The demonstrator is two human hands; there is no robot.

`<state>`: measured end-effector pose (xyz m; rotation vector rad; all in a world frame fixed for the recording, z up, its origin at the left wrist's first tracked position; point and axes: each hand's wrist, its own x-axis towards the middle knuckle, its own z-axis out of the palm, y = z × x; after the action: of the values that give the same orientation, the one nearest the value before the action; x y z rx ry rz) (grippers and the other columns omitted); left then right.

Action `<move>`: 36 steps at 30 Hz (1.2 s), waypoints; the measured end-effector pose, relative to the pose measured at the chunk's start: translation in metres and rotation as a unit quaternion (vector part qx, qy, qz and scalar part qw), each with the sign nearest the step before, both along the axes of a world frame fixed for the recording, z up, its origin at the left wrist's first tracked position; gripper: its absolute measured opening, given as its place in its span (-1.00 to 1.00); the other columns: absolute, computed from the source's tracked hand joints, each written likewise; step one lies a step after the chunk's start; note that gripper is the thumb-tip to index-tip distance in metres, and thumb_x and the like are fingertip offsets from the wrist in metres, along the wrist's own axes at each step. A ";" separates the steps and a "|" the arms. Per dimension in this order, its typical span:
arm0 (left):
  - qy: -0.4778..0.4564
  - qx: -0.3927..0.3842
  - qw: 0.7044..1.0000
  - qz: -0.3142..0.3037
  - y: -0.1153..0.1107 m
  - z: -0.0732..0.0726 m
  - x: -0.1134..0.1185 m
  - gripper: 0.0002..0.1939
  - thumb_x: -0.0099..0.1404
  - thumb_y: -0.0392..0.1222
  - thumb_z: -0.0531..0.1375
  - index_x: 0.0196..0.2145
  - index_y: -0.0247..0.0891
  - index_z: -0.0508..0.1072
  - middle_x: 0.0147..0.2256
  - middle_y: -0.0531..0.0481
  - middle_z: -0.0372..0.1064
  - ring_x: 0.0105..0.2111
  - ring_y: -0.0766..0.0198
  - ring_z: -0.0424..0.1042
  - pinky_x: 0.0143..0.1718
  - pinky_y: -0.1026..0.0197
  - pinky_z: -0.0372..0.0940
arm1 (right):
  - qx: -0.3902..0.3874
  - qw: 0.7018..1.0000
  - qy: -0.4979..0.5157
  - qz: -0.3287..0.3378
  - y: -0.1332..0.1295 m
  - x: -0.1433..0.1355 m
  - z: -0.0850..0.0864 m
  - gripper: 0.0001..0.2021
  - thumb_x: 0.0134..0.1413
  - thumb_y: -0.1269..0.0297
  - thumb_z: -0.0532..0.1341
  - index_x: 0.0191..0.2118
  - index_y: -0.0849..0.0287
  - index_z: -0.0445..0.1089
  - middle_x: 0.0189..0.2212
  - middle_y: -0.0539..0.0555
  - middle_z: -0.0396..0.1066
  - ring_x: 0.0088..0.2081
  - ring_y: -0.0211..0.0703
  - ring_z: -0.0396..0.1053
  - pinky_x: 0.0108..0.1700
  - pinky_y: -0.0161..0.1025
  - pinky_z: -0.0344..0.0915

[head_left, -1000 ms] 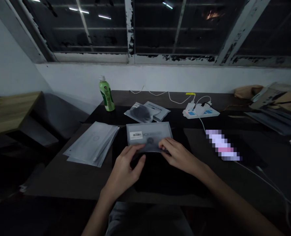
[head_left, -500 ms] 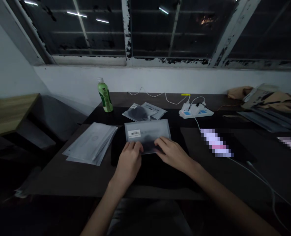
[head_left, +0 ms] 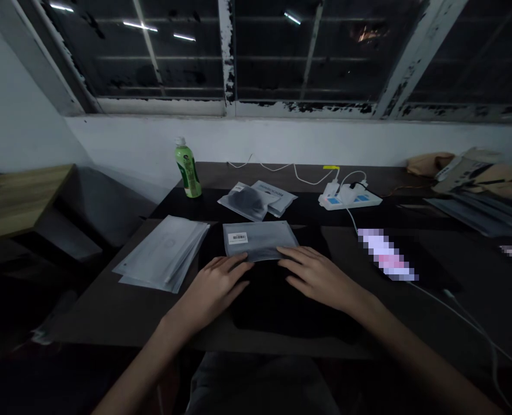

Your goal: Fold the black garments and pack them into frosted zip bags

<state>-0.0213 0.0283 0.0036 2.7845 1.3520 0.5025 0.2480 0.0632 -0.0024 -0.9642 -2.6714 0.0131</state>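
Loosely open, the left hand point(head_left: 213, 288) has its fingers extended and slightly spread, the fingertips at the lower left edge of a frosted zip pouch point(head_left: 264, 237) and the thumb held apart from the fingers. The right hand point(head_left: 319, 275) is open as well, its fingers reaching to the lower right edge of the pouch, with gaps between them. Neither hand is closed around anything; how firmly the fingertips press cannot be told. The pouch lies on the black mat point(head_left: 282, 314) in front of the person, a white barcode label point(head_left: 237, 238) near its left end.

Half a second earlier, the fingers of both hands were curled in at the pouch's near edge, and the pouch stood taller in view, apparently tilted up. Now it looks flatter, and the fingers have straightened out. The stack of frosted pouches point(head_left: 163, 251) to the left stays where it was, as do the dark-filled pouch point(head_left: 244, 200) and the printed pouch point(head_left: 279, 196) overlapping behind. Farther back, the green bottle point(head_left: 188, 173) stands upright, and the white power strip point(head_left: 355, 201) keeps its plugs and cables, unchanged.
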 end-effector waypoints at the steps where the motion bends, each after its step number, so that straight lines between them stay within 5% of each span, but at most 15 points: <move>1: 0.004 0.020 1.000 -0.002 0.002 0.001 0.001 -0.68 0.39 -0.29 0.16 0.09 -0.24 0.36 0.10 -0.18 0.40 0.01 0.02 0.46 0.04 -0.08 0.36 | 0.016 1.000 0.003 0.007 0.003 -0.002 0.001 -0.72 0.23 0.43 0.16 0.03 0.24 0.45 0.15 0.27 0.39 0.17 0.09 0.34 0.21 0.11 0.27; 6: -0.014 0.089 0.996 0.000 0.006 0.011 0.008 -0.82 0.37 -0.43 0.06 -0.12 -0.30 0.37 -0.27 -0.10 0.48 -0.26 0.10 0.51 -0.17 0.02 0.42 | 0.056 0.997 0.056 0.027 0.007 -0.003 0.012 -0.70 0.22 0.48 0.12 0.04 0.21 0.43 0.02 0.22 0.49 0.01 0.03 0.46 0.09 0.06 0.39; 9: -0.077 0.104 0.992 0.015 0.006 0.015 0.012 -0.81 0.34 -0.46 0.03 -0.18 -0.24 0.32 -0.28 -0.05 0.42 -0.25 0.13 0.48 -0.23 0.09 0.41 | 0.066 0.993 0.093 0.020 0.005 -0.005 0.015 -0.74 0.15 0.55 0.09 -0.09 0.19 0.40 -0.11 0.20 0.51 -0.10 0.01 0.47 0.01 0.02 0.41; 12: -0.118 0.083 0.989 0.041 0.009 0.013 0.019 -0.78 0.30 -0.48 0.02 -0.21 -0.20 0.28 -0.28 -0.02 0.39 -0.30 0.19 0.46 -0.28 0.16 0.42 | 0.033 0.993 0.100 -0.059 0.005 -0.016 0.011 -0.71 0.00 0.61 0.09 -0.17 0.14 0.29 -0.25 0.13 0.45 -0.21 -0.01 0.46 -0.15 -0.07 0.43; 14: -0.086 0.073 0.992 0.048 0.013 0.011 0.024 -0.73 0.29 -0.50 0.01 -0.14 -0.22 0.30 -0.22 -0.07 0.40 -0.23 0.15 0.48 -0.21 0.10 0.43 | 0.011 0.989 0.042 -0.142 0.007 -0.028 0.007 -0.65 -0.06 0.66 0.09 -0.15 0.14 0.24 -0.26 0.14 0.43 -0.30 -0.04 0.48 -0.28 -0.17 0.41; 17: -0.014 0.063 0.997 0.041 0.023 0.005 0.028 -0.58 0.30 -0.41 0.12 0.11 -0.28 0.26 0.11 -0.30 0.29 0.15 -0.12 0.31 0.07 -0.14 0.32 | -0.008 0.979 -0.069 -0.189 0.011 -0.037 0.006 -0.62 -0.02 0.68 0.11 -0.08 0.18 0.25 -0.20 0.21 0.43 -0.31 -0.03 0.51 -0.31 -0.21 0.40; 20: 0.011 0.008 1.000 -0.004 0.034 0.000 0.023 -0.27 0.32 -0.21 0.22 0.34 -0.27 0.00 0.36 -0.40 -0.09 0.37 -0.20 -0.08 0.24 -0.24 0.12 | -0.053 0.992 -0.051 -0.099 0.016 -0.024 0.015 -0.64 0.12 0.37 0.27 0.03 0.20 0.26 -0.04 0.25 0.38 0.00 0.10 0.42 0.00 -0.04 0.39; 22: 0.013 -0.029 0.999 -0.035 0.040 -0.001 0.018 -0.23 0.36 -0.15 0.20 0.38 -0.22 -0.09 0.39 -0.36 -0.15 0.39 -0.13 -0.14 0.28 -0.20 0.06 | -0.123 0.992 -0.012 -0.037 0.020 -0.007 0.022 -0.43 0.12 0.06 0.30 0.18 0.17 0.22 0.12 0.26 0.29 0.17 0.12 0.28 0.15 0.02 0.30; 27: 0.005 -0.042 0.996 -0.077 0.056 0.003 0.011 -0.32 0.40 0.00 0.14 0.37 -0.17 0.01 0.38 -0.28 -0.07 0.38 -0.12 -0.12 0.30 -0.21 0.02 | -0.225 0.974 0.033 -0.011 0.036 0.016 0.025 -0.40 0.20 -0.02 0.21 0.27 0.10 0.20 0.24 0.21 0.25 0.22 0.05 0.26 0.20 -0.02 0.25; 31: -0.004 -0.027 0.994 -0.106 0.069 0.007 0.018 -0.36 0.39 -0.05 0.16 0.34 -0.20 0.09 0.33 -0.28 0.08 0.34 -0.07 0.05 0.29 -0.23 0.04 | -0.146 0.989 0.025 -0.022 0.048 -0.003 0.017 -0.54 0.18 0.19 0.25 0.18 0.12 0.27 0.07 0.19 0.40 0.06 0.04 0.41 0.02 -0.06 0.37; 36: -0.017 0.011 0.998 -0.056 0.076 -0.005 0.032 -0.59 0.35 -0.40 0.10 0.14 -0.27 0.35 0.06 -0.17 0.46 0.05 0.10 0.47 0.17 -0.06 0.28 | -0.038 0.991 0.014 -0.130 0.049 -0.033 -0.003 -0.84 0.17 0.46 0.15 -0.13 0.17 0.34 -0.17 0.13 0.46 -0.26 -0.06 0.50 -0.28 -0.21 0.35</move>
<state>0.0111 0.1047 -0.0017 2.8348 1.1845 0.5629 0.2154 0.1118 -0.0057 -1.3197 -2.5140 0.0721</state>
